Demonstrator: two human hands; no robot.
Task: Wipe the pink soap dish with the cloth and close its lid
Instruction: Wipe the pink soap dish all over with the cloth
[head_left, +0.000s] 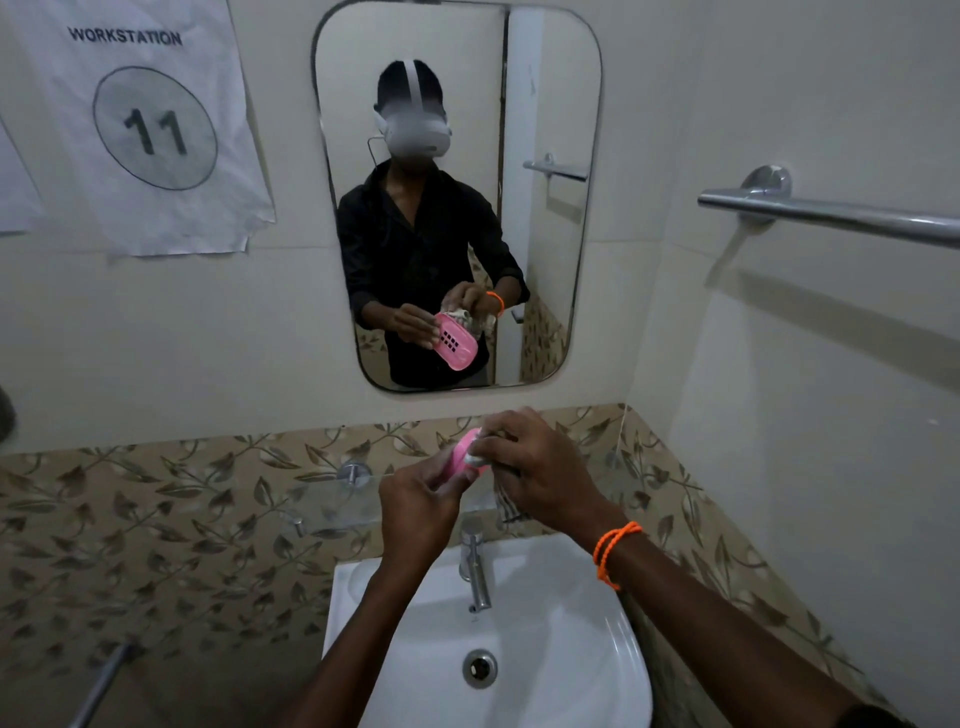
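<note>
Pink soap dish (460, 457) is gripped by the left hand (415, 499); the right hand (540, 478) rubs it, fingers curled around the cloth (506, 501). Wiping continues, I think; lid closing follows.

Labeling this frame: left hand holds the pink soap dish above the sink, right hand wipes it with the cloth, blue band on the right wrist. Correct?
One error: the band on the right wrist is orange, not blue, as the head view shows. The rest holds: the left hand holds the pink soap dish above the sink, and the right hand wipes it with the cloth.
</note>
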